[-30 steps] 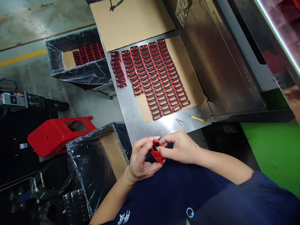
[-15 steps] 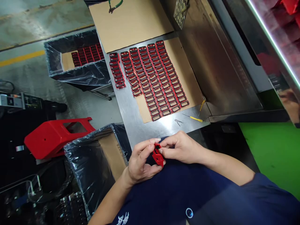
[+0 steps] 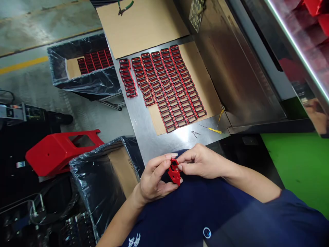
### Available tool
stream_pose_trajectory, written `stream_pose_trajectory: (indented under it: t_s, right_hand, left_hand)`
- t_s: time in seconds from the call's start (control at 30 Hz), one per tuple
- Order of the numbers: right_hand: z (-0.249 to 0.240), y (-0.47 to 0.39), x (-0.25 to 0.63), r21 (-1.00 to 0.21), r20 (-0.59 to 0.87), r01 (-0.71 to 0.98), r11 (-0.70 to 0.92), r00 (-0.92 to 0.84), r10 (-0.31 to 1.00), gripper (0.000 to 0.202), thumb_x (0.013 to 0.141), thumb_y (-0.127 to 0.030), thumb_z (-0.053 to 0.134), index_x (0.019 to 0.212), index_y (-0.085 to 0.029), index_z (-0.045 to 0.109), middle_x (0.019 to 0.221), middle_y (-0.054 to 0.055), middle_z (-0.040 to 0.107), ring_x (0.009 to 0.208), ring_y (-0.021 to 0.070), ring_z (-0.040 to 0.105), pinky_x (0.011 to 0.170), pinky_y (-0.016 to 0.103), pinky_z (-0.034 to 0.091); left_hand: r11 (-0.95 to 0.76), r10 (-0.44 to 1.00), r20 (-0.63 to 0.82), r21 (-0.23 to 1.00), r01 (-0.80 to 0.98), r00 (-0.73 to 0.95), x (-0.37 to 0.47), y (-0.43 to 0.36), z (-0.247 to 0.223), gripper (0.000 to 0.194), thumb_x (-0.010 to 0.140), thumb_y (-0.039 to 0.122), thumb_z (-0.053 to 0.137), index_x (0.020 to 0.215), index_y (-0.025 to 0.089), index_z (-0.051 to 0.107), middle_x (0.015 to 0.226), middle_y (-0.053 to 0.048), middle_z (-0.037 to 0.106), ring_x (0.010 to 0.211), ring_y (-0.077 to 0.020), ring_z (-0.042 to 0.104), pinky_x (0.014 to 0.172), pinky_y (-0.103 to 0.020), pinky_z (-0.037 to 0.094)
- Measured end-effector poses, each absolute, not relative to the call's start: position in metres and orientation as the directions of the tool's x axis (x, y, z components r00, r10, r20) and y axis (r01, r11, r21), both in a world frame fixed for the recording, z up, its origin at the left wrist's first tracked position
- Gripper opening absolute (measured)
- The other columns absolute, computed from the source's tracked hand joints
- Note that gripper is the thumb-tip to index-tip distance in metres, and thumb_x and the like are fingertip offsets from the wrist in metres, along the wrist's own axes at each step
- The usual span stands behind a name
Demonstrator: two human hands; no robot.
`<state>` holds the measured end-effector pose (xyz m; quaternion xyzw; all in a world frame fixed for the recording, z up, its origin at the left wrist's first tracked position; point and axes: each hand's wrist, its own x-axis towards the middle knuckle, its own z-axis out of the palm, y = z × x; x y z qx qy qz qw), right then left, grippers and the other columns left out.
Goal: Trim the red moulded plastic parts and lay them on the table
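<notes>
— Looking past the hands, what lies around?
— One steel bench (image 3: 144, 120) with two cardboard sheets (image 3: 144, 24); rows of red frames (image 3: 164, 85), too many to count. Two plastic-lined boxes (image 3: 102, 185), one red stool (image 3: 56, 154), one yellow-handled pick (image 3: 214, 130).
— And the hands?
— Left hand (image 3: 153, 180) and right hand (image 3: 200, 161) both pinch one small red plastic part (image 3: 174, 173) with curled fingers, over the lap, at the bench's near edge.

Print on the cardboard box (image 3: 128, 168) and white shirt characters (image 3: 135, 239) (both illegible).
</notes>
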<state>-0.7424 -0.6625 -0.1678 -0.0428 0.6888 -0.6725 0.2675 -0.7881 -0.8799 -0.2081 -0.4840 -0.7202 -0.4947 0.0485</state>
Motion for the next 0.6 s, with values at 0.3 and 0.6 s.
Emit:
stream_pose_trajectory:
  t_s: [0.3,0.6]
  right_hand:
    - [-0.170,-0.669,-0.742,-0.921,-0.389,0.375,0.108,-0.857,-0.337,0.023,0.086,-0.029,0.062,0.084,-0.010,0.075,0.062,-0.002,0.057,0.055,0.0059,0.044,0.049,0.013,0.030]
    - [-0.176,-0.656,-0.740,-0.930,-0.364,0.360,0.070,-0.885,-0.291,0.026,0.088,-0.030,0.060,0.094,-0.011,0.076,0.074,0.001,0.068,0.064,0.0098,0.060,0.058,0.015,0.042]
  left_hand:
    - [0.053,0.682,0.539,0.638,0.768,-0.494,-0.791,-0.881,-0.205,0.082,0.082,0.026,0.077,0.152,0.022,0.035,0.118,-0.014,0.062,0.107,-0.0269,0.070,0.085,-0.037,0.064]
    - [0.055,0.638,0.517,0.709,0.703,-0.571,-0.787,-0.879,-0.209,0.081,0.080,0.028,0.079,0.150,0.022,0.038,0.122,-0.014,0.060,0.106,-0.0247,0.070,0.086,-0.037,0.064]
